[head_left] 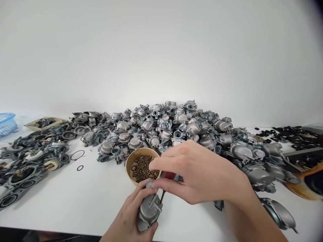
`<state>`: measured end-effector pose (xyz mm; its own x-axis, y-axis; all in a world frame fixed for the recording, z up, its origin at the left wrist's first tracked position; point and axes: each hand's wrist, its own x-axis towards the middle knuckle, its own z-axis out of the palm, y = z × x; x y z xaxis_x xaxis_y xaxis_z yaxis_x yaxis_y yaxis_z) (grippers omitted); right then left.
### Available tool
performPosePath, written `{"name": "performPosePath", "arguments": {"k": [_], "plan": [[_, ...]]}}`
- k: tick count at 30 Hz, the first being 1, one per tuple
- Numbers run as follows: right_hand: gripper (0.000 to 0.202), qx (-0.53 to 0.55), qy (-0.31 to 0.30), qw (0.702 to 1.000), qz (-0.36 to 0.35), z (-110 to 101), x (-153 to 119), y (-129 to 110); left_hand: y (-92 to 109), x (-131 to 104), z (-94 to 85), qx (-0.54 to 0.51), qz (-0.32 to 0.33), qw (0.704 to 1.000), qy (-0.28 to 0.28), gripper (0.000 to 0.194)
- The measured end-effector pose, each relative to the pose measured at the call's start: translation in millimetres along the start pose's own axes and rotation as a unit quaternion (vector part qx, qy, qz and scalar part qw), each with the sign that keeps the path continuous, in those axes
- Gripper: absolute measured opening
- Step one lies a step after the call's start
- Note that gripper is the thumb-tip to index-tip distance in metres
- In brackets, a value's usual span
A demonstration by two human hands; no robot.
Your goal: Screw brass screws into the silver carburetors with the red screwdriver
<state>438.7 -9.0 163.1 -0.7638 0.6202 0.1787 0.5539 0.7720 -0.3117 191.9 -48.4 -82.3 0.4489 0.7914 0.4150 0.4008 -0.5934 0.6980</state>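
Note:
My left hand (pixel 131 215) is wrapped around a grey metal carburetor (pixel 149 209), with its round float bowl facing up, near the table's front edge. My right hand (pixel 186 171) grips a screwdriver (pixel 168 174) by its red handle, which my fingers partly cover. The dark shaft slants down to the side of the float bowl, but I cannot make out the tip or any screw under it. Just behind the carburetor stands a tan bowl (pixel 129 168) holding many small brass-coloured screws (pixel 143 166).
Carburetors (pixel 161 129) are heaped against the wall. Open carburetor bodies (pixel 25 168) lie at left, beside black rubber rings (pixel 80 167), a cardboard tray (pixel 35 125) and a blue basket (pixel 7 123). Small black parts (pixel 297 136) and a yellowish container (pixel 306 185) sit at right.

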Motion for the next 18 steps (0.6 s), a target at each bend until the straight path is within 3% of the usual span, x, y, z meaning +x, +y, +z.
{"name": "performPosePath", "arguments": {"k": [3,6,8,13,16,18], "plan": [[0.014,0.012,-0.007,1.000,-0.006,-3.0,-1.7,-1.6,1.8,1.7,-1.7,-0.005,0.002,1.000,-0.001,0.088],[0.032,0.019,-0.027,0.999,-0.016,-6.6,-4.8,-4.6,1.8,1.3,-1.7,-0.016,-0.005,1.000,-0.009,0.084],[0.033,0.018,-0.040,0.999,-0.019,-7.7,-5.5,-5.5,1.0,0.3,-0.8,-0.020,-0.009,1.000,-0.010,0.085],[0.018,-0.013,-0.032,0.999,0.015,-6.7,-0.8,-2.3,-3.5,-2.7,2.8,-0.015,-0.006,1.000,-0.004,0.088],[0.024,-0.009,-0.034,0.998,0.043,-7.2,0.4,-1.1,-3.7,-3.3,3.6,-0.015,-0.014,1.000,-0.005,0.092],[0.017,0.005,-0.034,0.999,0.038,-8.9,-2.0,-2.2,-2.1,-3.0,3.1,-0.025,-0.019,0.999,-0.009,0.097]]}}
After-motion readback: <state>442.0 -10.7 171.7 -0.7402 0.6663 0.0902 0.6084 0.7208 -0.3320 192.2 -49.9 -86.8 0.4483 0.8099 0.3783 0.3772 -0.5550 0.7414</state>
